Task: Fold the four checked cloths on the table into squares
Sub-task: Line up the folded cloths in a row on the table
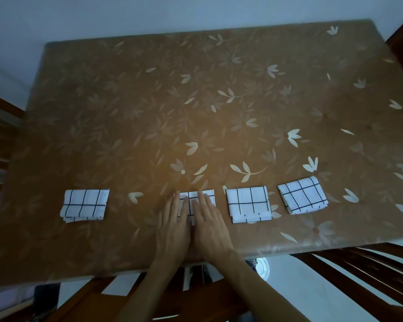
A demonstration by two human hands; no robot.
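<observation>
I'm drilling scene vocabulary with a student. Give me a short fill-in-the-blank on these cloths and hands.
1. The table holds ____ folded checked cloths.
2. The left hand and right hand lie flat on the pressed cloth, ____ from the left.
3. The askew cloth is ____ from the left.
Missing words: four; second; fourth.

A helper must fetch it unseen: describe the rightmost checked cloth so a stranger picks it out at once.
On the brown flower-patterned table, four folded white cloths with dark checks lie in a row near the front edge. Take the cloth at the right end. It alone lies turned askew; the others sit roughly square to the edge.
</observation>
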